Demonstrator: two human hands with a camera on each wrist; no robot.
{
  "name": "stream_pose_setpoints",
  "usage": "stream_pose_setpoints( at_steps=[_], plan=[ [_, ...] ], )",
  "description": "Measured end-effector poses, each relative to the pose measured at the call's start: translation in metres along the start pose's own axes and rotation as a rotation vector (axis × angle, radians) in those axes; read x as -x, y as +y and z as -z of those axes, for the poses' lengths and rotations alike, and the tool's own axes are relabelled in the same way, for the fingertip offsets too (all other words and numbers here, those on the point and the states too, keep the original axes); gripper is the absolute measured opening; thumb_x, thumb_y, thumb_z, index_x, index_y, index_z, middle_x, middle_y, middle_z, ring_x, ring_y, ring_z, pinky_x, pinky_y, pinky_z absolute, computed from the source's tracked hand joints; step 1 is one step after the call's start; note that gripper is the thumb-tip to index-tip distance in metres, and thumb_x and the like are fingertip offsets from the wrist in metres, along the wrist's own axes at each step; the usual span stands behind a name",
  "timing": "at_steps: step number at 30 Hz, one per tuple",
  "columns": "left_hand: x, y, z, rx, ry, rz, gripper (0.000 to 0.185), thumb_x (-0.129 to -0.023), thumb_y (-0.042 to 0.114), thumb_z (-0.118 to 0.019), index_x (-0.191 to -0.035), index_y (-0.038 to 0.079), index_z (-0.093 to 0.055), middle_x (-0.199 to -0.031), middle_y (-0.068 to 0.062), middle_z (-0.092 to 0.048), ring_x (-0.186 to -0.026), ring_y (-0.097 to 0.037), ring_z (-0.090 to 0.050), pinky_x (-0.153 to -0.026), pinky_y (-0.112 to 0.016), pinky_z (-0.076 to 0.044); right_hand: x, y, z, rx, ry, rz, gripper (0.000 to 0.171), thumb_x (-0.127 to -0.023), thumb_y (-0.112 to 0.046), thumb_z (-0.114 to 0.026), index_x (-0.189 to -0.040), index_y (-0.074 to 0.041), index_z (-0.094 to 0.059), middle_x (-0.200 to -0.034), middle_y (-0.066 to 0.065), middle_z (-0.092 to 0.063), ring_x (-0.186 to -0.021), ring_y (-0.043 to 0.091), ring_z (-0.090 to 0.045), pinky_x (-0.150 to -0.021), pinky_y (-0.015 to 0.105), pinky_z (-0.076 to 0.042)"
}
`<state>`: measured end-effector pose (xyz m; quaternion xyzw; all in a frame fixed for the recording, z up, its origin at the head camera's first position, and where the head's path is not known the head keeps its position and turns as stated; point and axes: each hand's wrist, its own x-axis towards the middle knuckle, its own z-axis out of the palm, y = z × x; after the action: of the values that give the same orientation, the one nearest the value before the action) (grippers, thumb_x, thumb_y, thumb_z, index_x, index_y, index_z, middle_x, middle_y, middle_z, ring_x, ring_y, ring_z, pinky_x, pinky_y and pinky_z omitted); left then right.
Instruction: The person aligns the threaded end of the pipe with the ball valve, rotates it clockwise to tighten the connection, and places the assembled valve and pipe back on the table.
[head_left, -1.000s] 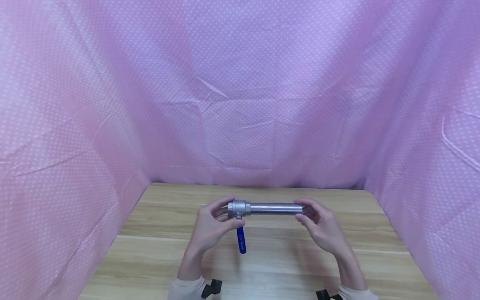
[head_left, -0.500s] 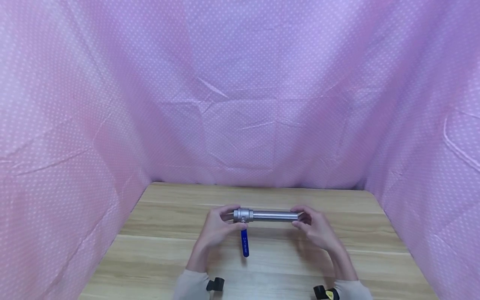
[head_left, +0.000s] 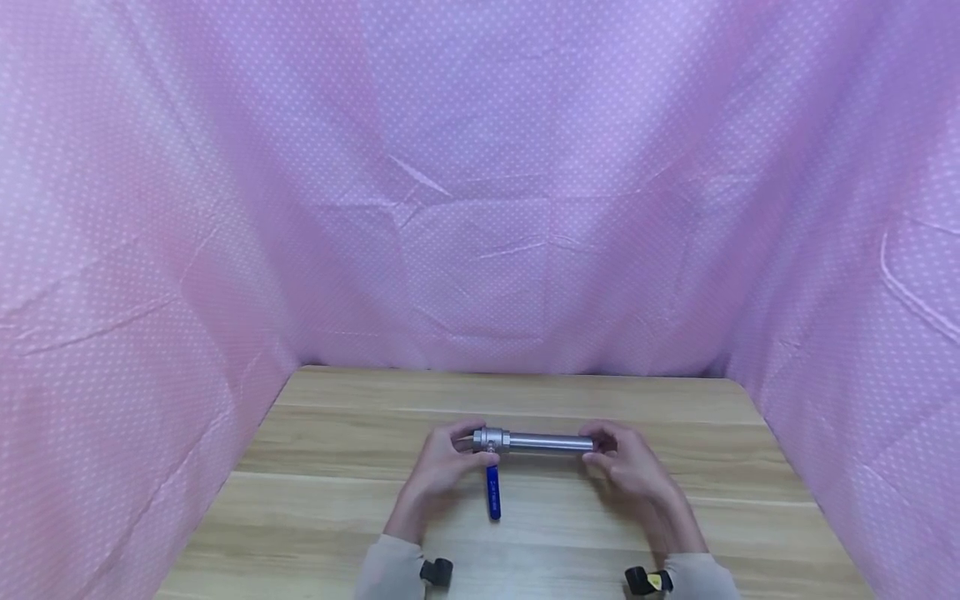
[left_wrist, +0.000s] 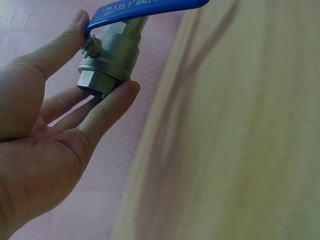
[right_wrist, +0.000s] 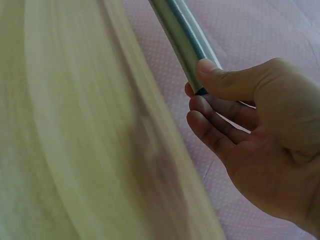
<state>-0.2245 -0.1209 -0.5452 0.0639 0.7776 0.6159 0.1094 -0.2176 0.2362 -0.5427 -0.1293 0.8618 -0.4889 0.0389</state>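
A silver ball valve [head_left: 491,438] with a blue lever handle [head_left: 493,493] is joined to a straight metal pipe [head_left: 547,442]; the two lie level in one line above the table. My left hand [head_left: 444,458] grips the valve end, thumb near the base of the lever and fingers round the far side. In the left wrist view the hexagonal end of the valve [left_wrist: 107,60] shows between thumb and fingers. At the other end, my right hand [head_left: 628,462] pinches the tip of the pipe. The right wrist view has the thumb on the pipe [right_wrist: 187,45], fingertips behind its end.
Beneath the hands is a wood-grain table [head_left: 337,467], with shadows of the hands and valve on it. Pink dotted cloth [head_left: 480,250] hangs behind the table and along both sides. Each wrist carries a small black camera [head_left: 437,572].
Both hands have brought the valve and pipe down and toward me, closer to the table. The valve end has also shifted slightly right. Both grips stay the same.
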Motion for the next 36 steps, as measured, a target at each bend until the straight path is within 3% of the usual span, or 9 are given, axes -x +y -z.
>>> stream_pose_setpoints(
  at_steps=[10, 17, 28, 32, 36],
  plan=[
    [-0.006, -0.013, -0.007, -0.065, -0.036, -0.033, 0.071, -0.093, 0.023, -0.094, -0.153, -0.001, -0.065, -0.146, -0.022, -0.075, -0.134, -0.038, -0.074, -0.124, -0.057, -0.06, -0.001, 0.015, -0.005, 0.01, -0.024, -0.03, 0.032, -0.097, 0.001, -0.081, -0.128, -0.002, -0.077, -0.103, 0.007, -0.074, -0.092, 0.009, -0.064, -0.078, 0.019, -0.06],
    [-0.007, -0.017, -0.011, -0.11, -0.033, -0.054, 0.064, -0.094, 0.023, -0.093, -0.148, -0.002, -0.069, -0.136, -0.02, -0.079, -0.122, -0.028, -0.075, -0.118, -0.055, -0.064, -0.002, 0.025, -0.008, 0.055, -0.041, -0.04, 0.031, -0.098, -0.003, -0.082, -0.129, -0.004, -0.078, -0.102, 0.003, -0.075, -0.091, 0.006, -0.065, -0.08, 0.019, -0.061],
    [-0.008, -0.019, -0.01, -0.146, -0.023, -0.032, 0.063, -0.094, 0.029, -0.094, -0.148, 0.004, -0.071, -0.134, -0.013, -0.079, -0.113, -0.018, -0.072, -0.1, -0.027, -0.064, -0.001, 0.027, -0.009, 0.066, -0.031, -0.035, 0.029, -0.096, -0.007, -0.086, -0.125, -0.006, -0.081, -0.103, 0.003, -0.079, -0.092, 0.004, -0.066, -0.082, 0.018, -0.06],
    [-0.008, -0.02, -0.01, -0.165, -0.019, -0.03, 0.065, -0.094, 0.031, -0.094, -0.149, 0.005, -0.071, -0.136, -0.013, -0.078, -0.115, -0.018, -0.072, -0.103, -0.031, -0.065, -0.001, 0.027, -0.008, 0.069, -0.043, -0.028, 0.03, -0.095, -0.008, -0.087, -0.124, -0.005, -0.08, -0.103, 0.004, -0.079, -0.091, 0.005, -0.066, -0.081, 0.017, -0.06],
    [-0.005, -0.019, -0.009, -0.163, -0.023, -0.021, 0.068, -0.094, 0.035, -0.093, -0.152, 0.007, -0.069, -0.142, -0.014, -0.076, -0.122, -0.023, -0.072, -0.113, -0.044, -0.065, -0.002, 0.026, -0.008, 0.053, -0.046, -0.036, 0.034, -0.096, -0.01, -0.087, -0.128, -0.003, -0.078, -0.108, 0.006, -0.079, -0.093, 0.006, -0.067, -0.081, 0.018, -0.061]
  ],
)
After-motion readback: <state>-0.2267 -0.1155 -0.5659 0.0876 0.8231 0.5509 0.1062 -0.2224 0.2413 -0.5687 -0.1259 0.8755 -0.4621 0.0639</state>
